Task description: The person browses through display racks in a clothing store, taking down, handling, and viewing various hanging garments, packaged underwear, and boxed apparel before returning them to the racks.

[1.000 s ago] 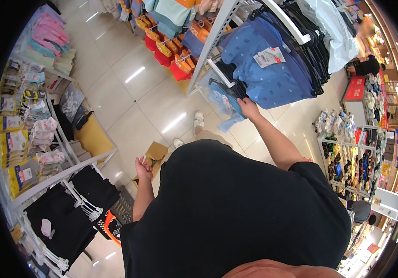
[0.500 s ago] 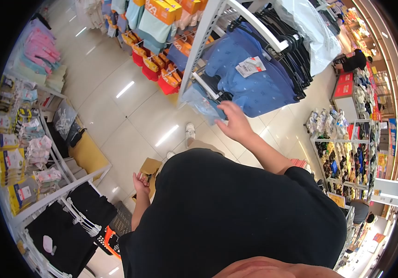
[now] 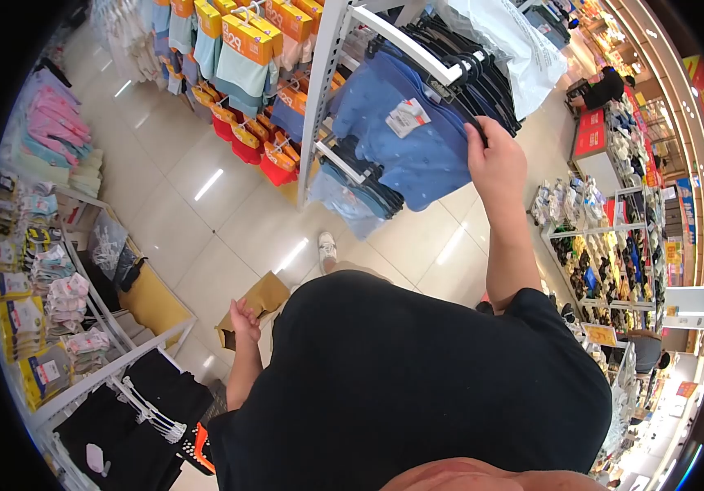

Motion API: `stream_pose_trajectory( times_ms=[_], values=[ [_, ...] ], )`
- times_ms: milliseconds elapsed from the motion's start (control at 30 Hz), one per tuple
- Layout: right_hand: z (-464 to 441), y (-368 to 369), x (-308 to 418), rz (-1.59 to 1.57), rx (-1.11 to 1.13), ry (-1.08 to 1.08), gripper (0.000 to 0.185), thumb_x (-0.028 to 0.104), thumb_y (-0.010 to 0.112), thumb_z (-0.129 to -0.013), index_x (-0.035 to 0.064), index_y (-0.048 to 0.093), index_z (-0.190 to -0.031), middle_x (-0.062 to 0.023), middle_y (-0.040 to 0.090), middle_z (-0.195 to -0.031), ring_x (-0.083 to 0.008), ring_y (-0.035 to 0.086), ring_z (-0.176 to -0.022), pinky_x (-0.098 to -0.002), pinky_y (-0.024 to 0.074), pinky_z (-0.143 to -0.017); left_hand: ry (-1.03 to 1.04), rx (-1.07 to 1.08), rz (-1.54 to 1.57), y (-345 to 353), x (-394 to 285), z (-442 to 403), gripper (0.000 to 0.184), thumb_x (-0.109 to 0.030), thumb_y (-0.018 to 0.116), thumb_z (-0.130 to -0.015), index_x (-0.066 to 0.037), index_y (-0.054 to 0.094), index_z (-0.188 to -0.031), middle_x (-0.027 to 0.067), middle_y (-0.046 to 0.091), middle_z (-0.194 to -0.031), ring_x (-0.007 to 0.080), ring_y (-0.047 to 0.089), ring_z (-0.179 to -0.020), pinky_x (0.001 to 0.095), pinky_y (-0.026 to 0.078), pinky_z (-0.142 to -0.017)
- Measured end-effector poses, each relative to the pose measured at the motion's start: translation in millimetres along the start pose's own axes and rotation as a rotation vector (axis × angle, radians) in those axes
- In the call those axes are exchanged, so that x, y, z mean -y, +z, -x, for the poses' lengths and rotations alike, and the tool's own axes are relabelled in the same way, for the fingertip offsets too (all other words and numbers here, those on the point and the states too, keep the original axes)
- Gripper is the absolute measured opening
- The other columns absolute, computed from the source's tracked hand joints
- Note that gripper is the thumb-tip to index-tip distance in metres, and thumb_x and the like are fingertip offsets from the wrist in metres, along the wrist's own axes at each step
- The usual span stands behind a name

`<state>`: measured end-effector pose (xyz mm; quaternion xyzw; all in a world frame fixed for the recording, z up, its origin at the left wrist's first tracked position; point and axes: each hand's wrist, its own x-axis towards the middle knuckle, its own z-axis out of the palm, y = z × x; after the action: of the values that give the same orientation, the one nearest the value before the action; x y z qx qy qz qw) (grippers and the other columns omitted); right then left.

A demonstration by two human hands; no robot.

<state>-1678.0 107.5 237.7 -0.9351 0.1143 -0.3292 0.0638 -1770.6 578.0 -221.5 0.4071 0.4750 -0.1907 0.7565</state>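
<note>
My right hand [image 3: 499, 159] is raised at the hanging clothes, its fingers closed on the edge of a blue garment [image 3: 426, 159] with a white and red tag [image 3: 408, 118]. Behind that garment, dark clothes on black hangers [image 3: 483, 82] are packed along a white rail [image 3: 409, 42]. Below and left of it, more folded blue clothes in clear plastic [image 3: 348, 196] hang from a lower rail. My left hand [image 3: 245, 320] is low at my side, in front of an open cardboard box [image 3: 262, 299] on the floor, with its fingers partly curled and apart and nothing in them.
Packaged socks [image 3: 20, 319] and black shorts [image 3: 115, 417] hang on racks at the left. Orange-labelled clothes [image 3: 245, 45] hang at the top. A rack of small goods [image 3: 606, 262] stands at the right, with a person [image 3: 606, 86] beyond it. Tiled floor [image 3: 205, 221] lies between the racks.
My right hand has let go of the lower blue clothes and moved up and right onto the blue garment's edge. The view has shifted, bringing the upper racks further in.
</note>
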Motion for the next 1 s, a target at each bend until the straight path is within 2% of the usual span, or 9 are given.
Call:
stream_pose_trajectory(
  times_ms=[233, 333, 467, 533, 700, 767, 833, 967, 1000],
  values=[
    [12, -29, -3, -0.425, 0.122, 0.107, 0.012, 0.008, 0.068, -0.084, 0.0000, 0.067, -0.092, -0.0032, 0.061, -0.073, -0.0075, 0.057, -0.067, -0.0220, 0.0426, -0.060, 0.166, 0.250, 0.138, 39, -31, 25, 0.048, -0.052, 0.048, -0.094, -0.009, 0.059, -0.112, 0.0021, 0.058, -0.072, 0.0089, 0.041, -0.045, 0.0243, 0.028, -0.043],
    [16, -28, -3, -0.758, 0.238, 0.216, 0.010, 0.004, 0.067, -0.083, -0.0015, 0.067, -0.092, -0.0041, 0.065, -0.081, -0.0098, 0.059, -0.072, -0.0223, 0.0442, -0.064, 0.286, 0.330, 0.170, 55, -46, 34, 0.047, -0.048, 0.046, -0.096, -0.007, 0.056, -0.117, 0.0037, 0.062, -0.077, 0.0114, 0.047, -0.047, 0.0245, 0.035, -0.045],
    [9, -23, 5, -0.795, 0.124, -0.254, 0.012, -0.003, 0.067, -0.080, -0.0025, 0.068, -0.092, -0.0106, 0.068, -0.093, -0.0157, 0.063, -0.082, -0.0243, 0.0478, -0.071, 0.445, 0.448, 0.079, 91, -64, 93, 0.052, -0.045, 0.046, -0.097, -0.010, 0.047, -0.135, 0.0106, 0.063, -0.108, 0.0138, 0.056, -0.059, 0.0240, 0.041, -0.048],
    [10, -18, 11, -0.916, 0.084, -0.417, 0.014, -0.006, 0.067, -0.078, -0.0025, 0.068, -0.091, -0.0150, 0.068, -0.099, -0.0191, 0.064, -0.087, -0.0259, 0.0495, -0.074, 0.553, 0.564, -0.033, 110, -75, 130, 0.061, -0.039, 0.048, -0.097, -0.014, 0.027, -0.148, 0.0155, 0.053, -0.128, 0.0167, 0.063, -0.071, 0.0237, 0.047, -0.054],
    [24, -14, 23, -1.020, 0.281, -0.405, 0.016, -0.008, 0.068, -0.073, -0.0058, 0.068, -0.089, -0.0126, 0.067, -0.075, -0.0181, 0.064, -0.066, -0.0250, 0.0487, -0.060, 0.774, 0.749, -0.088, 146, -84, 181, 0.093, -0.018, 0.066, -0.086, -0.013, 0.000, -0.152, 0.0159, 0.040, -0.140, 0.0235, 0.066, -0.093, 0.0240, 0.052, -0.063],
    [25, -15, 30, -1.000, 0.324, -0.410, 0.017, -0.009, 0.068, -0.072, -0.0054, 0.068, -0.089, -0.0107, 0.065, -0.071, -0.0157, 0.060, -0.061, -0.0248, 0.0451, -0.054, 0.898, 0.773, -0.158, 142, -83, 163, 0.093, -0.018, 0.068, -0.084, -0.011, 0.003, -0.152, 0.0151, 0.045, -0.134, 0.0218, 0.066, -0.087, 0.0255, 0.051, -0.062],
    [25, -14, 35, -0.988, 0.306, -0.426, 0.021, -0.010, 0.069, -0.069, -0.0041, 0.068, -0.088, -0.0089, 0.060, -0.064, -0.0146, 0.054, -0.053, -0.0253, 0.0388, -0.047, 0.826, 0.753, -0.292, 143, -89, 183, 0.069, -0.015, 0.066, -0.086, -0.005, 0.026, -0.141, 0.0127, 0.055, -0.114, 0.0193, 0.064, -0.077, 0.0280, 0.051, -0.060],
    [22, -17, 38, -0.761, -0.038, -0.699, 0.028, -0.010, 0.071, -0.062, 0.0000, 0.068, -0.088, -0.0105, 0.060, -0.066, -0.0215, 0.058, -0.054, -0.0274, 0.0428, -0.048, 0.623, 0.652, -0.408, 140, -90, 190, 0.030, -0.010, 0.060, -0.090, 0.000, 0.053, -0.117, 0.0100, 0.064, -0.092, 0.0181, 0.062, -0.069, 0.0310, 0.051, -0.062],
    [22, -18, 34, -0.643, -0.142, -0.794, 0.023, 0.002, 0.078, -0.065, 0.0016, 0.064, -0.083, -0.0115, 0.062, -0.071, -0.0247, 0.061, -0.058, -0.0293, 0.0464, -0.049, 0.642, 0.684, -0.336, 140, -88, 191, 0.024, -0.009, 0.059, -0.090, 0.000, 0.055, -0.112, 0.0102, 0.064, -0.092, 0.0186, 0.063, -0.072, 0.0315, 0.052, -0.064]
  ],
)
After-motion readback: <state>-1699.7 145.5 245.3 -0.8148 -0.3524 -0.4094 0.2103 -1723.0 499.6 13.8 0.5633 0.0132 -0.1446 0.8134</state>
